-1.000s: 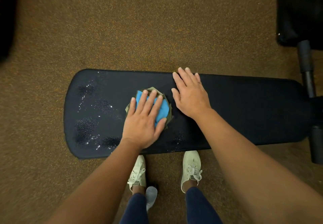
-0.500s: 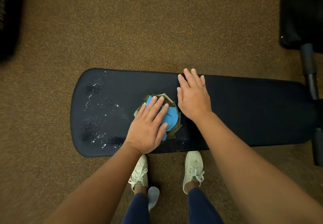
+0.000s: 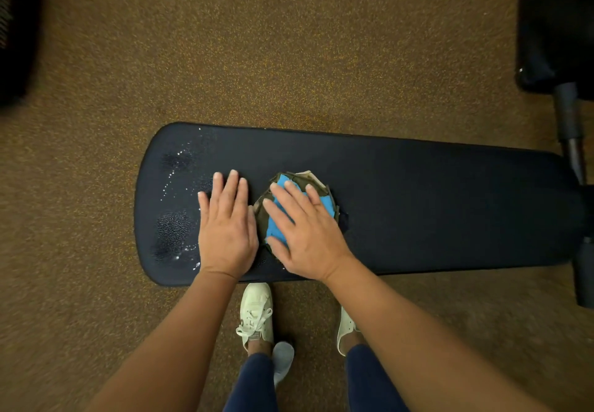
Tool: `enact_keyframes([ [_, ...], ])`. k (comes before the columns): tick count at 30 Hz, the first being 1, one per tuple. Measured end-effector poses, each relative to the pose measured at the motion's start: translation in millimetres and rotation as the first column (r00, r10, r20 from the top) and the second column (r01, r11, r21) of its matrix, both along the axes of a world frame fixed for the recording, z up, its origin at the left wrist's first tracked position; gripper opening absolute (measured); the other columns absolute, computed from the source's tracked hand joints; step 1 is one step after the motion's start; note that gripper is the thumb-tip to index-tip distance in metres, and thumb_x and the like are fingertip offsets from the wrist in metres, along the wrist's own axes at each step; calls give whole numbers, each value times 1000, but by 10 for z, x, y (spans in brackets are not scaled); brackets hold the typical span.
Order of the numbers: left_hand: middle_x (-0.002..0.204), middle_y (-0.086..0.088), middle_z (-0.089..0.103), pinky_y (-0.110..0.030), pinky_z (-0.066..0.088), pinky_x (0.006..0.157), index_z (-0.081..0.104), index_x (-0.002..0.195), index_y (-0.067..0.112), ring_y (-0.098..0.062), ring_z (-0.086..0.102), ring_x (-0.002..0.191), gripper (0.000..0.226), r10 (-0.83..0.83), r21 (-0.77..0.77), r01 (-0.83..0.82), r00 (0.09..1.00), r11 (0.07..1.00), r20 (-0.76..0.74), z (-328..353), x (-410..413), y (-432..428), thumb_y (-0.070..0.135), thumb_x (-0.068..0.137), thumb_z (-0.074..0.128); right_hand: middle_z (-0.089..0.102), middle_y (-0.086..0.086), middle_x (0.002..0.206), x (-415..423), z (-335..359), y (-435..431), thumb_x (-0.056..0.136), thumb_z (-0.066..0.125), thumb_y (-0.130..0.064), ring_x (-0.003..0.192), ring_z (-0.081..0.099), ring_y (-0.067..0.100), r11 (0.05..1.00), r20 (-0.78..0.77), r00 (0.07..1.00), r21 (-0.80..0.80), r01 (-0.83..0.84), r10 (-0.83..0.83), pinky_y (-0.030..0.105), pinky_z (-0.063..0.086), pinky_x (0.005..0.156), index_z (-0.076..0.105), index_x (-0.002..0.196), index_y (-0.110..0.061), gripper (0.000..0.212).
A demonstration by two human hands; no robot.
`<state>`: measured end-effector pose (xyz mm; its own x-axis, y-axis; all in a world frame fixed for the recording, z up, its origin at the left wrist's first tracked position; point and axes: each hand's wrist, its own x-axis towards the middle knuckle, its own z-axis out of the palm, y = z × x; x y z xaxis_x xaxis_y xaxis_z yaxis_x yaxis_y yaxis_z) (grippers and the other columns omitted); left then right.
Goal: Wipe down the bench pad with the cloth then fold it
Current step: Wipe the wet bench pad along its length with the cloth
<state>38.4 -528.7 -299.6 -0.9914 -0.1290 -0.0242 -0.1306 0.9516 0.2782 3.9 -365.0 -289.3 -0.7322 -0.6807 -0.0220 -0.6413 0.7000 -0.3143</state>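
Note:
The long black bench pad [image 3: 434,205] lies crosswise in front of me over a brown speckled floor. A crumpled blue and olive cloth [image 3: 279,223] sits on its middle. My right hand [image 3: 308,234] presses flat on the cloth and covers most of it. Just left of the cloth, my left hand [image 3: 226,228] rests palm down on the bare pad with nothing in it. Wet droplets and damp patches [image 3: 175,212] glisten on the pad's left end.
The bench's black frame bar and roller [image 3: 573,148] stand at the pad's right end, with dark equipment [image 3: 553,25] behind them. Another dark object [image 3: 16,32] is at the far left edge. My feet in cream shoes [image 3: 257,312] stand against the pad's near side.
The cloth has changed hands: my left hand slid off it to the left onto the bare pad, and my right hand came down onto it. The view shifted left.

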Motion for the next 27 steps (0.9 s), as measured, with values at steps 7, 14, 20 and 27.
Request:
enact_keyframes([
  [7,153,-15,31,-53,9,116,40,142,0,-34,16,145,54,80,-30,-78,995,996,54,-3,66,-71,29,98,25,24,10,156,72,-9,174,95,38,-44,145,16,28,975,10,991,181,131,-135,53,18,115,35,145,-9,62],
  [14,155,-13,27,-54,12,116,37,144,1,-33,14,146,56,71,-26,-69,994,997,87,-2,112,-121,30,98,23,22,16,156,187,9,182,95,31,-42,145,13,32,955,18,983,242,171,-181,55,16,115,33,145,-4,63],
  [20,156,-13,25,-52,10,116,34,145,2,-31,12,146,56,76,-29,-74,993,997,94,1,114,-111,30,98,23,21,15,156,-305,-27,291,96,34,-42,145,15,32,909,-27,938,238,343,-347,51,13,116,28,147,-4,64],
  [27,156,-13,24,-52,9,117,34,145,2,-31,11,146,56,70,-34,-67,992,997,101,8,120,-117,30,98,23,16,18,157,24,-16,265,97,28,-43,146,10,34,871,-8,908,277,405,-419,54,13,116,25,147,-2,65],
])
